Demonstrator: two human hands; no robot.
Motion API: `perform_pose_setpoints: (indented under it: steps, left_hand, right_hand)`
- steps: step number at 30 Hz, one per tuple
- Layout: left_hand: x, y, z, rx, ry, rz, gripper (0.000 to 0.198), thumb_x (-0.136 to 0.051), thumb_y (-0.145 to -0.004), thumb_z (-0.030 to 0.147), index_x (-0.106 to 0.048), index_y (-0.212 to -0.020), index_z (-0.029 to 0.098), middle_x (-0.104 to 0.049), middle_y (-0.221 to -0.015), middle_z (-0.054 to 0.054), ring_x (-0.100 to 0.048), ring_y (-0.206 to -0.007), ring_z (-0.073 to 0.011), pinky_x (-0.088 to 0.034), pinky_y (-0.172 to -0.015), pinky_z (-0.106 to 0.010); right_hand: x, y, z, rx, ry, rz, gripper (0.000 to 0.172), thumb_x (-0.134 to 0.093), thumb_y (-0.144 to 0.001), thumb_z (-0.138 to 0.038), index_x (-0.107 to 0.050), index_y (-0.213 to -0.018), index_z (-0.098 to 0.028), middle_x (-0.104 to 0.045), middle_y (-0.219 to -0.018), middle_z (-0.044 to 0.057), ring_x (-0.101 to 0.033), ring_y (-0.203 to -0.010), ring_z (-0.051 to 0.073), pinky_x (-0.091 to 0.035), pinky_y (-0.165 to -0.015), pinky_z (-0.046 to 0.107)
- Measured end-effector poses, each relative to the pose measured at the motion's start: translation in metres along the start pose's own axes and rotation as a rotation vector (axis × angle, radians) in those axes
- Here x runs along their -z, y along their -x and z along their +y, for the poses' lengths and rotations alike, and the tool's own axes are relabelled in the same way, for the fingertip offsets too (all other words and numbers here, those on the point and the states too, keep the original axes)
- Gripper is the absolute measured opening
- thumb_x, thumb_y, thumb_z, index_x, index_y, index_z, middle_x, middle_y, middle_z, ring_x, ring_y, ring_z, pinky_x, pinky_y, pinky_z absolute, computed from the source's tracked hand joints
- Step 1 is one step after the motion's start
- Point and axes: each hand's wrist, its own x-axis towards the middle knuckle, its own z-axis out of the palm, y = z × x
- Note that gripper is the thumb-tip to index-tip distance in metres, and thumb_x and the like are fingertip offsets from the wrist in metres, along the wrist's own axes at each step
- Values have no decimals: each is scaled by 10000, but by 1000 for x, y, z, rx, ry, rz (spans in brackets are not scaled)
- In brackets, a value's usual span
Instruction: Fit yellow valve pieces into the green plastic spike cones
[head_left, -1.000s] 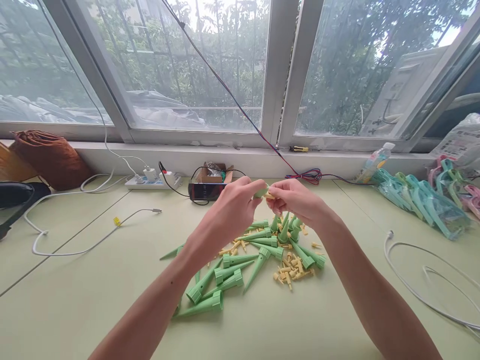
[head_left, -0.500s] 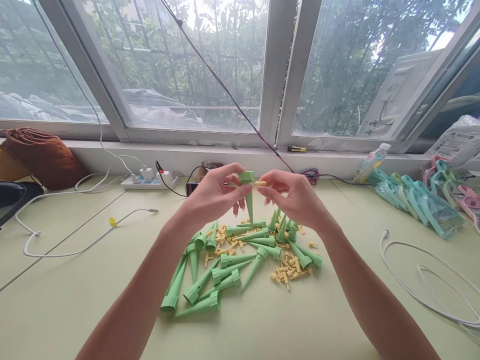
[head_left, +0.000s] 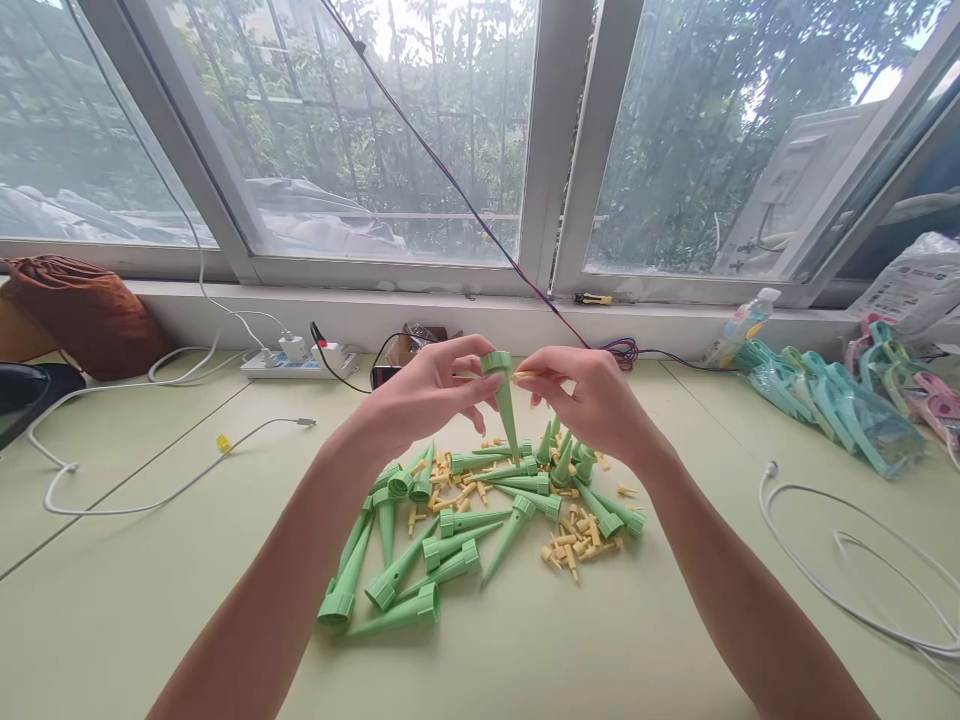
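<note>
The left hand [head_left: 439, 392] pinches a green spike [head_left: 507, 410] above the desk [head_left: 600, 640], long axis near upright, tip down; the right hand [head_left: 583, 385], gripping a small yellow piece [head_left: 528, 374], is just right of its upper end.

No lettering or number can be read. The plastic bag [head_left: 911, 285] at the far right carries print too small and blurred to make out. The label on the bottle [head_left: 739, 335] beside the window is likewise illegible, and the yellow tag [head_left: 223, 444] on the white cable [head_left: 112, 513] shows no readable words.
</note>
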Motion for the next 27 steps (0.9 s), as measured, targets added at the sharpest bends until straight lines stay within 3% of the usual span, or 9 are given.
perform_pose_setpoints:
  steps: [7,15,22,27]
  left_hand:
    - [1,-1,-9,-69,-189,102,268,-749,-794,387,-655,-975,213,-644,-1000,-37,-675,-632,-151,-552,-577,-287]
    - [-2,-4,-15,-155,-321,174,240,-726,-803,349,-690,-998,214,-679,-941,-56,-668,-712,-185,-560,-570,-278]
    - [-11,1,1,-348,-607,114,152,-585,-902,276,-717,-940,210,-685,-1011,-60,-633,-826,-167,-565,-735,-273]
    - [-12,0,-3,-326,-571,162,135,-609,-889,281,-694,-960,204,-682,-979,-53,-653,-777,-166,-573,-718,-290]
  right_hand:
    - [-5,1,2,-27,0,-59,177,-572,-945,-149,-660,-791,-156,-620,-637,-13,-564,-577,124,-423,-593,236]
    - [-5,2,5,-191,-248,-154,247,-542,-947,-264,-614,-732,-168,-600,-602,-12,-575,-508,116,-432,-521,233]
    - [2,-1,7,-393,-576,-282,314,-620,-911,-379,-600,-698,-148,-560,-568,-18,-534,-475,92,-403,-455,215]
    - [2,-3,4,-429,-645,-261,346,-658,-896,-410,-595,-681,-146,-564,-577,-17,-538,-476,85,-430,-467,217]
